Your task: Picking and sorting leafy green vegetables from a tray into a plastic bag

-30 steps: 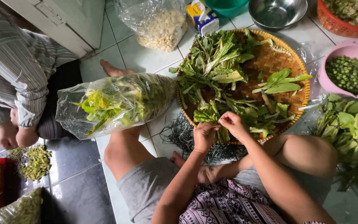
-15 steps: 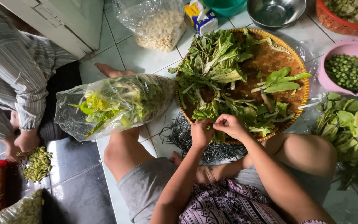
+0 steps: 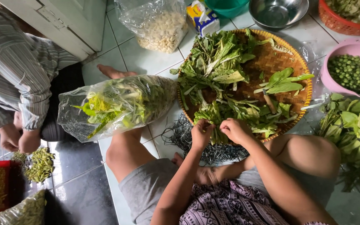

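**Both hands pinched on leafy stems at the near rim of the woven tray**

The left hand (image 3: 202, 132) is curled nearly closed, its fingertips pinched on a bunch of green leafy stems (image 3: 216, 118) at the near edge of the round woven bamboo tray (image 3: 290, 56). Just to its right, almost touching it, the right hand (image 3: 235, 130) is likewise curled tight, fingers folded down over the same bunch of greens; exactly which stalk each finger has cannot be told. The stems lie directly beyond the knuckles of both hands, part of a loose heap of leaves spread across the tray ahead of them.

Below the hands and a little to the left of the left one, a dark pile of thin stripped stalks (image 3: 188, 137) lies on the white tiled floor (image 3: 146, 62), between the person's bare knees. Further left of the left hand, resting across the knee, is a clear plastic bag stuffed with pale green leaves (image 3: 113, 104). Far ahead of the left hand stands a second clear plastic bag of pale kernels (image 3: 159, 25), with a steel bowl (image 3: 278, 12) beyond the tray.

To the right of the right hand sits a pink plastic colander of small green round pods (image 3: 351, 71), and nearer, a loose pile of broad green leaves (image 3: 355, 125) on the floor.

Well off to the left, another person in a striped sleeve (image 3: 17, 75) holds both hands close together above a small heap of green pods (image 3: 40, 164).
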